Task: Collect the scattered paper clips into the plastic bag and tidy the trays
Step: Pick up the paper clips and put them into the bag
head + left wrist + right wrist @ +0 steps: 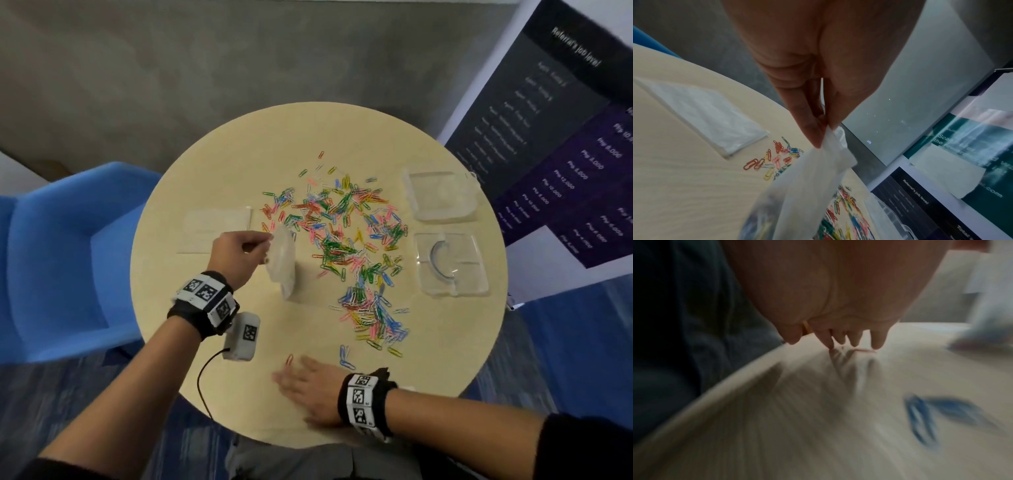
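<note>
Colourful paper clips (346, 240) lie scattered over the middle of the round table (239, 404). My left hand (263, 241) pinches the top edge of a clear plastic bag (282, 263), which hangs above the table left of the pile. The left wrist view shows the fingertips (818, 134) nipping the bag (807, 186), with clips (772, 155) beyond it. My right hand (287, 378) lies flat near the front edge, fingers straight and blurred, beside a red clip (289, 359) and blue clips (344, 358). Two clear trays (440, 195) (450, 263) stand at the right.
A flat stack of clear bags (215, 229) lies at the table's left. A blue chair (68, 257) stands left of the table. A dark printed banner (548, 154) leans at the right. A sensor box with a cable (241, 337) hangs under my left wrist.
</note>
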`<act>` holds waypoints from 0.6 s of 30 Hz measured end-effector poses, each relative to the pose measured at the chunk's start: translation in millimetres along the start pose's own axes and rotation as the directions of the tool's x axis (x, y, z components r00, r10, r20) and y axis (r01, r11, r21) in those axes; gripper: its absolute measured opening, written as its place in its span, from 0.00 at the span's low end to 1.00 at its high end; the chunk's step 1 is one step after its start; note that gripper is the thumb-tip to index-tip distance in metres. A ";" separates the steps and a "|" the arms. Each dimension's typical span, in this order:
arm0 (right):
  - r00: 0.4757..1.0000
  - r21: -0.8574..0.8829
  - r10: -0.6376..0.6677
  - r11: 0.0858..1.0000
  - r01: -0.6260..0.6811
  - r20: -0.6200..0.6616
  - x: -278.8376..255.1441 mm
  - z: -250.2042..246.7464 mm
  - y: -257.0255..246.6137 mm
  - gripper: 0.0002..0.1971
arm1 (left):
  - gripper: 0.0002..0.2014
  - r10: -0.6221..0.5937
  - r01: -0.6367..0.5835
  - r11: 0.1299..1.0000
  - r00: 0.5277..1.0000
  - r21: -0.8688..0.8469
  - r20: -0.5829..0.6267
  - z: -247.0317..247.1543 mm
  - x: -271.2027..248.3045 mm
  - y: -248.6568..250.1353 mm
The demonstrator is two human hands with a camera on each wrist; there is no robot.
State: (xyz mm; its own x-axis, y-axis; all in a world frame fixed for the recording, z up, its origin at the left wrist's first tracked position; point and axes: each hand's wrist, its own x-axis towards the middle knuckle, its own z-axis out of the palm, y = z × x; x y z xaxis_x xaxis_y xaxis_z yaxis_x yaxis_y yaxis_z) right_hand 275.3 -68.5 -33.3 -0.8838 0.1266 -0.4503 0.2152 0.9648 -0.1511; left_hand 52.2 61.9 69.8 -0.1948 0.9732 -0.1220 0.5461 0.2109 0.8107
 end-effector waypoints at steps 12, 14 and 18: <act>0.844 0.053 0.534 0.842 -0.536 0.053 -62.7 -10.8 120.0 0.34 | 0.08 -0.008 0.008 1.000 1.000 -0.016 0.028 22.7 -6.7 5.5; 0.827 0.104 0.562 0.822 -0.560 0.021 -63.8 -11.7 122.3 0.29 | 0.09 0.000 0.001 1.000 0.999 -0.029 0.038 26.9 -7.6 8.4; 0.827 0.200 0.559 0.819 -0.537 -0.067 -64.7 -17.2 127.9 0.18 | 0.09 0.001 -0.002 1.000 0.998 0.002 0.057 37.5 -13.3 13.1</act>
State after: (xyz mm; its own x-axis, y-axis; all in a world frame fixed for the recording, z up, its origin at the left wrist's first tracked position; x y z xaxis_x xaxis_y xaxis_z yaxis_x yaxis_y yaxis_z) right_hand 352.8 50.7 -8.3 -0.6381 0.6590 -0.3981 0.7345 0.6761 -0.0580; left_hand 92.5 55.1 60.5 -0.1476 0.9771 -0.1530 0.5476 0.2095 0.8100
